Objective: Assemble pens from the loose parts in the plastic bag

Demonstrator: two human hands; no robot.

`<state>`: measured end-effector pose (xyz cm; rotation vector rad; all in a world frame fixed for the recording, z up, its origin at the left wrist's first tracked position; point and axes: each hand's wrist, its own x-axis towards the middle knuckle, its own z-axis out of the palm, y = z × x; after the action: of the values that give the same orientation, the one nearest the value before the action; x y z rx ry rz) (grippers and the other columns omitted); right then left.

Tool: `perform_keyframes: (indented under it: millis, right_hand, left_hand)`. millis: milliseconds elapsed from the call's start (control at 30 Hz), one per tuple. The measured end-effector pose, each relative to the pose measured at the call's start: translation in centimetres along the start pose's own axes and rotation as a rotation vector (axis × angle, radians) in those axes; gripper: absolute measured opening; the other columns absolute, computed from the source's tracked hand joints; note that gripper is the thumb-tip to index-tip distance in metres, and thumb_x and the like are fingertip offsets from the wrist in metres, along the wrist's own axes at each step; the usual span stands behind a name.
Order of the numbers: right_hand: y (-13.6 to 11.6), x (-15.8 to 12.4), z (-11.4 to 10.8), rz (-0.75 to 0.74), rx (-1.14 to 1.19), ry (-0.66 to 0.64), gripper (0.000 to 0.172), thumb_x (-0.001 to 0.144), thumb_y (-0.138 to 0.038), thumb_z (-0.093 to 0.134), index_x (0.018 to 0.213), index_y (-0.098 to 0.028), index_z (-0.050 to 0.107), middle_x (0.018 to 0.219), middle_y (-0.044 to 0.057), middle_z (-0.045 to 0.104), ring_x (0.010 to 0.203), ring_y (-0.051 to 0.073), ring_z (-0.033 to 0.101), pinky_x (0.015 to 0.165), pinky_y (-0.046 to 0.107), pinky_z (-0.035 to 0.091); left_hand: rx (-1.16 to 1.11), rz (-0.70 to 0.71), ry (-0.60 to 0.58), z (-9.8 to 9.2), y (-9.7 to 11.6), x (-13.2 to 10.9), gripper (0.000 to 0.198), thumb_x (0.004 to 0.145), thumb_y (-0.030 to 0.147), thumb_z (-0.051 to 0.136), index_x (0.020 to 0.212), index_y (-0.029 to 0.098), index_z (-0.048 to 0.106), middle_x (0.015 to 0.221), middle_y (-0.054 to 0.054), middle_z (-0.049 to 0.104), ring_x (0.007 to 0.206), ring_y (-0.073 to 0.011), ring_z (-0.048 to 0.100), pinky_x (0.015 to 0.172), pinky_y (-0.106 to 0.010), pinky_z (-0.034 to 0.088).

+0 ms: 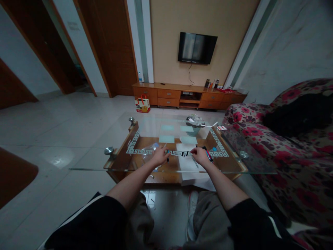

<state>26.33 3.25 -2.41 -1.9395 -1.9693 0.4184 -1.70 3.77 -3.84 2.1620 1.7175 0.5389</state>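
Observation:
My left hand rests on the glass coffee table, fingers curled round a thin pen-like stick that I cannot name for sure. It lies over a clear plastic bag. My right hand sits a little to the right, fingers pinched together over a white sheet of paper. Small dark pieces lie on the paper between the two hands. Several coloured pens lie just right of my right hand.
A bowl with white scraps stands at the table's far side. A floral sofa runs along the right. Beyond are a wooden TV cabinet, a wall TV and a paper bag on the tiled floor.

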Motion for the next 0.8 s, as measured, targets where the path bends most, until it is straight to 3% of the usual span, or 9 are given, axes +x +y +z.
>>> perform_keyframes:
  millis: [300,400,567,800]
  right_hand:
    - [-0.4,-0.2,0.3,-0.007,-0.036,-0.008,0.011,0.079,-0.017,0.067,0.084,-0.017,0.076,0.087,0.008,0.076,0.084,0.019,0.069,0.076,0.023,0.047]
    - [-0.2,-0.2,0.0,0.023,-0.053,0.058,0.018,0.087,-0.024,0.060,0.088,-0.016,0.075,0.090,0.011,0.075,0.087,0.020,0.069,0.078,0.025,0.046]
    - [0.6,-0.2,-0.6,0.062,-0.070,0.135,0.024,0.092,-0.021,0.051,0.097,-0.014,0.074,0.098,0.013,0.075,0.094,0.022,0.068,0.082,0.026,0.045]
    - [0.7,-0.5,-0.3,0.002,-0.055,0.035,0.015,0.085,-0.020,0.063,0.091,-0.018,0.077,0.094,0.007,0.076,0.089,0.019,0.070,0.079,0.023,0.047]
  left_hand:
    - [0.112,0.045,-0.006,-0.4,-0.6,-0.4,0.036,0.095,0.047,0.048,0.118,0.027,0.065,0.114,-0.010,0.057,0.113,-0.0288,0.050,0.094,-0.043,0.039]
    - [0.156,0.080,0.021,-0.9,-0.6,-0.6,0.036,0.098,0.045,0.042,0.124,0.028,0.061,0.116,-0.010,0.056,0.112,-0.0281,0.051,0.095,-0.043,0.039]
    - [0.234,0.107,0.104,-1.6,-0.5,-0.7,0.034,0.100,0.038,0.037,0.123,0.024,0.057,0.120,-0.011,0.055,0.112,-0.0277,0.050,0.097,-0.043,0.038]
    - [0.282,0.124,0.143,-1.7,-0.9,-0.4,0.027,0.098,0.031,0.041,0.117,0.023,0.058,0.116,-0.012,0.057,0.108,-0.0285,0.051,0.092,-0.042,0.040]
